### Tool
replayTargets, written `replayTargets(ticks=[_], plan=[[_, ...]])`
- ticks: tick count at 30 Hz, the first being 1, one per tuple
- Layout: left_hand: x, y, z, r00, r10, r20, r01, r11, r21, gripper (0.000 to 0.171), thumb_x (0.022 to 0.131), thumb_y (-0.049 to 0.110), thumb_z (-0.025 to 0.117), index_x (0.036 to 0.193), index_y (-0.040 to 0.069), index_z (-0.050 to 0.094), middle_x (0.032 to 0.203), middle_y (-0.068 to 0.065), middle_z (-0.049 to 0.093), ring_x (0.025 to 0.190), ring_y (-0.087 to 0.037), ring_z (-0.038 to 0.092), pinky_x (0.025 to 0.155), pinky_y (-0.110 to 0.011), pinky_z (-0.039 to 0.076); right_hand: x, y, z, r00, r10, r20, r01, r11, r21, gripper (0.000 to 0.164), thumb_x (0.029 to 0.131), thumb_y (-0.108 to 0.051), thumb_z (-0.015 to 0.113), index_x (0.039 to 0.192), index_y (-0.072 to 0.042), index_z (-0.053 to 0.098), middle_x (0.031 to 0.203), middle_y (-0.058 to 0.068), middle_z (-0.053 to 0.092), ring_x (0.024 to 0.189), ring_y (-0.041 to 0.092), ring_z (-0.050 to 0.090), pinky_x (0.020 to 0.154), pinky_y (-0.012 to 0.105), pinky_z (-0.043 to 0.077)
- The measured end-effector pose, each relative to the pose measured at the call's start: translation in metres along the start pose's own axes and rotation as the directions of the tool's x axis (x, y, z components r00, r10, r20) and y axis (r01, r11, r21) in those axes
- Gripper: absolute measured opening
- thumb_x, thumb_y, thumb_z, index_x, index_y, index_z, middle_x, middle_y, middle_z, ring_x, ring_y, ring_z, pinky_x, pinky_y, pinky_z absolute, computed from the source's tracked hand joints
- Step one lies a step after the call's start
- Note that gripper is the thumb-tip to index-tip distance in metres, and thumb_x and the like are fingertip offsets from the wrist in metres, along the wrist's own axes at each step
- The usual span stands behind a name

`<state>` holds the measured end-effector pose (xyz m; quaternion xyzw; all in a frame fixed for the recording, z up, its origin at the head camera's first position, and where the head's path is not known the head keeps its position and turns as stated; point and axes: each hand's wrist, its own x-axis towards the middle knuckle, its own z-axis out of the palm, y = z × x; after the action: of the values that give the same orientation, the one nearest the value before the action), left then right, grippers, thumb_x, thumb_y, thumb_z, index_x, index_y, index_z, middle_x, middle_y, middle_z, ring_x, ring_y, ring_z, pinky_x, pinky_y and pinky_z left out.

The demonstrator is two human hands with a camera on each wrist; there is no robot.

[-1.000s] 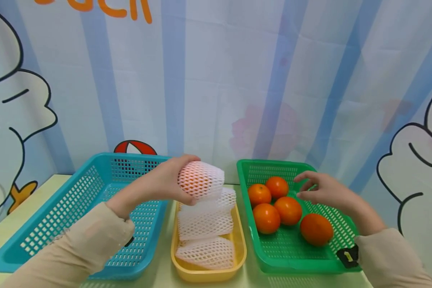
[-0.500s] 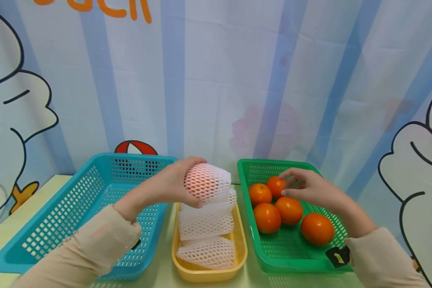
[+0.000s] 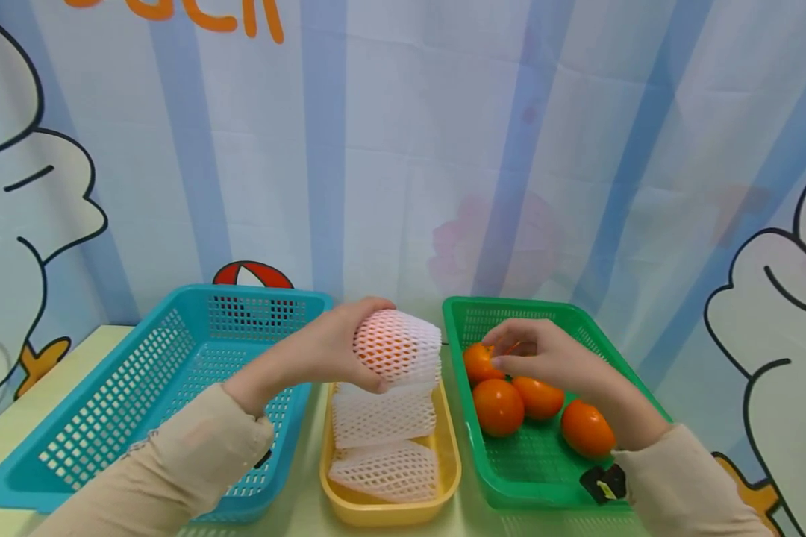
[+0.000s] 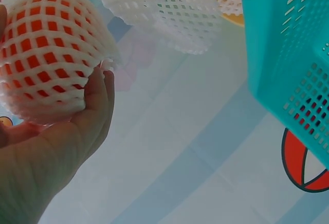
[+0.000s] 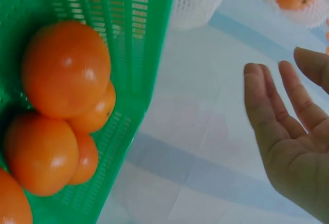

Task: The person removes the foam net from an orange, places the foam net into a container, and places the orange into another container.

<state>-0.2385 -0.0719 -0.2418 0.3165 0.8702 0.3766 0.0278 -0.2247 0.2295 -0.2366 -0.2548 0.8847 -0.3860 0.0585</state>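
Observation:
My left hand (image 3: 336, 347) grips an orange in a white foam net (image 3: 398, 349) above the yellow tray (image 3: 391, 514). Orange peel shows through the mesh, and the loose end of the net points right. The left wrist view shows fingers wrapped round the netted orange (image 4: 46, 59). Over the green basket (image 3: 510, 492) my right hand (image 3: 547, 356) holds nothing, its fingers loosely bent and pointing left. Several bare oranges (image 3: 498, 407) lie below and beside it; the hand hides part of them. In the right wrist view, the right palm (image 5: 303, 142) is bare.
Several white foam nets (image 3: 384, 414) lie in the yellow tray between the two baskets. On the left stands a blue basket (image 3: 181, 317) with nothing seen in it. A striped cloth backdrop (image 3: 403, 164) hangs behind the table.
My right hand has moved left across the green basket, towards the netted orange. My left hand has shifted slightly right and down, still holding the netted orange.

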Motion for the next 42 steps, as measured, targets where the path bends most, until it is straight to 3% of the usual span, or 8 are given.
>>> replayTargets(ticks=[12, 18, 24, 32, 37, 42], plan=[[0.004, 0.002, 0.007, 1.0, 0.011, 0.0, -0.011, 1.0, -0.005, 0.082, 0.064, 0.016, 0.083, 0.134, 0.009, 0.042, 0.116, -0.006, 0.056, 0.097, -0.021, 0.054, 0.077, -0.034, 0.049, 0.013, -0.009, 0.024, 0.995, -0.085, 0.059, 0.079, 0.992, 0.096, 0.026, 0.092, -0.017, 0.06, 0.114, -0.003, 0.062, 0.101, 0.011, 0.063, 0.09, 0.026, 0.059, 0.079, 0.039, 0.05], [0.005, 0.003, 0.01, 1.0, 0.023, 0.002, -0.023, 1.0, -0.015, 0.082, 0.063, 0.015, 0.084, 0.133, 0.008, 0.042, 0.116, -0.006, 0.056, 0.097, -0.02, 0.053, 0.078, -0.034, 0.048, 0.017, -0.015, 0.032, 0.991, -0.131, 0.024, 0.127, 0.985, 0.117, 0.023, 0.092, -0.011, 0.058, 0.113, -0.003, 0.063, 0.104, 0.011, 0.065, 0.093, 0.031, 0.06, 0.078, 0.036, 0.051], [0.006, 0.003, 0.012, 0.998, 0.054, 0.008, -0.054, 0.998, -0.041, 0.081, 0.063, 0.013, 0.084, 0.132, 0.006, 0.042, 0.116, -0.006, 0.055, 0.098, -0.02, 0.053, 0.08, -0.034, 0.048, 0.02, -0.018, 0.04, 0.986, -0.162, -0.037, 0.166, 0.974, 0.153, 0.026, 0.09, -0.003, 0.058, 0.115, 0.001, 0.062, 0.111, 0.013, 0.063, 0.097, 0.025, 0.061, 0.079, 0.038, 0.052], [0.008, 0.006, 0.017, 0.998, 0.063, 0.007, -0.062, 0.996, -0.07, 0.081, 0.063, 0.013, 0.085, 0.132, 0.006, 0.042, 0.115, -0.006, 0.055, 0.097, -0.02, 0.053, 0.08, -0.035, 0.047, 0.023, -0.024, 0.048, 0.985, -0.151, -0.085, 0.167, 0.956, 0.241, 0.038, 0.088, 0.0, 0.059, 0.125, -0.003, 0.055, 0.123, 0.012, 0.058, 0.11, 0.024, 0.057, 0.081, 0.033, 0.051], [0.008, 0.01, 0.018, 0.998, 0.06, 0.006, -0.059, 0.994, -0.093, 0.083, 0.063, 0.013, 0.085, 0.133, 0.007, 0.041, 0.117, -0.006, 0.054, 0.098, -0.02, 0.052, 0.08, -0.034, 0.047, 0.024, -0.024, 0.05, 0.991, -0.108, -0.08, 0.127, 0.946, 0.297, 0.047, 0.085, 0.008, 0.058, 0.13, -0.003, 0.049, 0.124, 0.016, 0.055, 0.108, 0.028, 0.057, 0.077, 0.035, 0.053], [0.009, 0.012, 0.019, 0.996, 0.087, 0.012, -0.086, 0.993, -0.082, 0.083, 0.064, 0.014, 0.085, 0.133, 0.006, 0.04, 0.118, -0.007, 0.054, 0.098, -0.021, 0.052, 0.08, -0.034, 0.047, 0.026, -0.022, 0.05, 0.992, -0.107, -0.066, 0.122, 0.95, 0.286, 0.052, 0.081, 0.009, 0.06, 0.13, -0.003, 0.046, 0.122, 0.016, 0.053, 0.108, 0.03, 0.053, 0.075, 0.034, 0.053]])
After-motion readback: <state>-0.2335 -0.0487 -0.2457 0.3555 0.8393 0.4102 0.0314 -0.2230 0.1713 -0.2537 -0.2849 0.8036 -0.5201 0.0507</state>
